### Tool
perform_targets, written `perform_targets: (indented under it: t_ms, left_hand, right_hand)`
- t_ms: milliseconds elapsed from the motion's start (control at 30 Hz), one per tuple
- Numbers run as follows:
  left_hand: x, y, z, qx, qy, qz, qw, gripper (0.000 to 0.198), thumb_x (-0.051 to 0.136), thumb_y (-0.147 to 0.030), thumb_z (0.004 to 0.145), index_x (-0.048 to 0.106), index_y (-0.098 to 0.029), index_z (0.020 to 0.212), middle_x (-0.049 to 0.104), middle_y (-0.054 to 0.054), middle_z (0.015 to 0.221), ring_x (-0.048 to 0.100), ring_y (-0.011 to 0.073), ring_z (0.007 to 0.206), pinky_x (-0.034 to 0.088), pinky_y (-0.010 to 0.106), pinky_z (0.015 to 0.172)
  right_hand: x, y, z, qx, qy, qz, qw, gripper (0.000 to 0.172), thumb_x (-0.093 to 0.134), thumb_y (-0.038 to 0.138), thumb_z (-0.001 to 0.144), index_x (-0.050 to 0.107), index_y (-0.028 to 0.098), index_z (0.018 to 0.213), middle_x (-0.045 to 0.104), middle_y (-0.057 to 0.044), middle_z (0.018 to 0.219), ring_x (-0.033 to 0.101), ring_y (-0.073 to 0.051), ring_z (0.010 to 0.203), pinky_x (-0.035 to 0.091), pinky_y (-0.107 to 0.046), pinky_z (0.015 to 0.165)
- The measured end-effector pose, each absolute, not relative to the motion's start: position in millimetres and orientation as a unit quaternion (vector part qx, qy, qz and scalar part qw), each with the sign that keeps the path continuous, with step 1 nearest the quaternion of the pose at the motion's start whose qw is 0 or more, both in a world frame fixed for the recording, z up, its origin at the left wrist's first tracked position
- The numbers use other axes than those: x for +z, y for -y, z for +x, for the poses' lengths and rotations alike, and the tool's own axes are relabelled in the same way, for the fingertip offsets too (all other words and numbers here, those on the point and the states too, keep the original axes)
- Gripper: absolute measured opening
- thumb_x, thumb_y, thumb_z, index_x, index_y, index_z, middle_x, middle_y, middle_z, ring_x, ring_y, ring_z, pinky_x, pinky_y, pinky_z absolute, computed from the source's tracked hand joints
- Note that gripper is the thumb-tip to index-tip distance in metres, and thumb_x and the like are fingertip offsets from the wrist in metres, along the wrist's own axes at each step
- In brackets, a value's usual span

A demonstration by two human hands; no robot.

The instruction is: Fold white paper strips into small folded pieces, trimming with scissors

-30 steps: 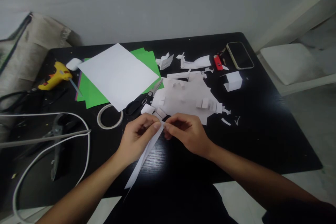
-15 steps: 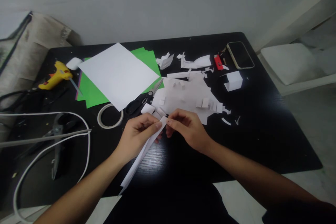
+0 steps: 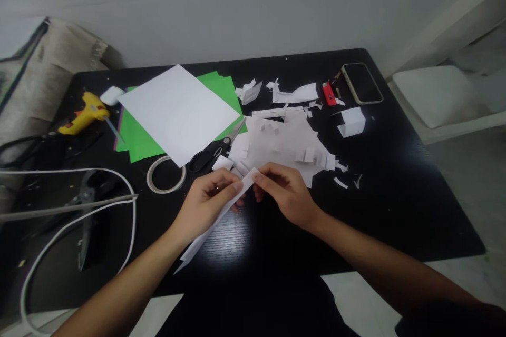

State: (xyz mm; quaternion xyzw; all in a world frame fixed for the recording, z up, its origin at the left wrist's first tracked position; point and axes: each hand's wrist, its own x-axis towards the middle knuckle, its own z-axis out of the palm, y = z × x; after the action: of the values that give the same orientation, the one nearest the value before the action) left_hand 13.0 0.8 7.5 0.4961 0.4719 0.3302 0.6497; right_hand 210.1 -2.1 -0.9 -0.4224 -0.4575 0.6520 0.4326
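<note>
A long, narrow strip of folded white paper (image 3: pixel 205 238) slants from lower left up to my two hands, above the black table. My left hand (image 3: pixel 209 201) pinches it near its upper end between thumb and fingers. At the very tip, the thumb and fingers of my right hand (image 3: pixel 288 192) are closed on the paper. Just beyond my hands lies a flat piece of cut white paper (image 3: pixel 272 139) with small folded tabs standing on it. Black-handled scissors (image 3: pixel 205 158) lie beyond my left hand, their blades partly over green paper.
Left of the scissors lies a roll of tape (image 3: pixel 149 179). White (image 3: pixel 177 110) and green sheets (image 3: pixel 138 139), a yellow glue gun (image 3: pixel 89 110), pliers (image 3: pixel 85 210) and a white cable (image 3: pixel 133 231) are farther left. A red lighter (image 3: pixel 328 93), phone (image 3: pixel 361 82) and paper scraps lie at back right.
The paper strip has shifted slightly up and to the right between my hands, and its lower end has swung a little left. Both hands keep their pinch; the table things have not moved.
</note>
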Motion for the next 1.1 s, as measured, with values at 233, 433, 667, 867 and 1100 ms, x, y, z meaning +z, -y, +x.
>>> perform_targets:
  t_ms: [233, 433, 667, 867, 1100]
  left_hand:
    - [3.6, 1.8, 12.3, 0.323, -0.464, 0.513, 0.646, 0.02, 0.073, -0.032, 0.094, 0.072, -0.015, 0.083, 0.071, 0.003, 0.073, 0.065, 0.0139, 0.064, 0.056, 0.024, 0.058]
    - [1.7, 3.8, 13.4, 0.318, -0.466, 0.544, 0.621, 0.019, 0.073, -0.031, 0.094, 0.073, -0.014, 0.084, 0.072, 0.003, 0.071, 0.065, 0.0133, 0.062, 0.052, 0.024, 0.058]
    - [4.7, 1.7, 14.3, 0.319, -0.473, 0.574, 0.587, 0.012, 0.073, -0.025, 0.093, 0.074, -0.015, 0.086, 0.078, 0.004, 0.081, 0.072, 0.0151, 0.075, 0.056, 0.025, 0.071]
    - [-0.1, 4.5, 15.6, 0.368, -0.471, 0.569, 0.565, 0.007, 0.074, -0.021, 0.092, 0.072, -0.018, 0.097, 0.078, 0.001, 0.08, 0.075, 0.0143, 0.075, 0.06, 0.024, 0.073]
    - [-0.7, 7.5, 11.6, 0.371, -0.483, 0.633, 0.477, 0.008, 0.077, -0.019, 0.09, 0.078, -0.019, 0.098, 0.081, 0.001, 0.084, 0.077, 0.0134, 0.074, 0.061, 0.021, 0.07]
  right_hand:
    - [-5.5, 0.0, 209.3, 0.673, 0.444, -0.423, 0.414, 0.027, 0.082, 0.043, 0.085, 0.071, 0.018, 0.083, 0.067, 0.001, 0.066, 0.065, -0.014, 0.059, 0.054, -0.028, 0.059]
    - [-2.8, 1.0, 210.0, 0.658, 0.462, -0.444, 0.396, 0.026, 0.082, 0.041, 0.085, 0.074, 0.017, 0.082, 0.069, 0.0, 0.063, 0.065, -0.014, 0.057, 0.053, -0.027, 0.059]
    - [-2.5, -0.8, 210.8, 0.646, 0.462, -0.455, 0.403, 0.026, 0.083, 0.04, 0.086, 0.074, 0.016, 0.082, 0.07, 0.001, 0.062, 0.067, -0.014, 0.058, 0.054, -0.026, 0.06]
    - [-4.0, -3.8, 211.0, 0.673, 0.439, -0.446, 0.395, 0.027, 0.086, 0.04, 0.082, 0.074, 0.016, 0.083, 0.073, 0.0, 0.066, 0.07, -0.015, 0.061, 0.059, -0.027, 0.064]
    - [-4.5, -4.0, 211.8, 0.678, 0.435, -0.443, 0.394, 0.025, 0.088, 0.038, 0.079, 0.077, 0.016, 0.086, 0.075, -0.001, 0.069, 0.072, -0.016, 0.063, 0.061, -0.029, 0.065]
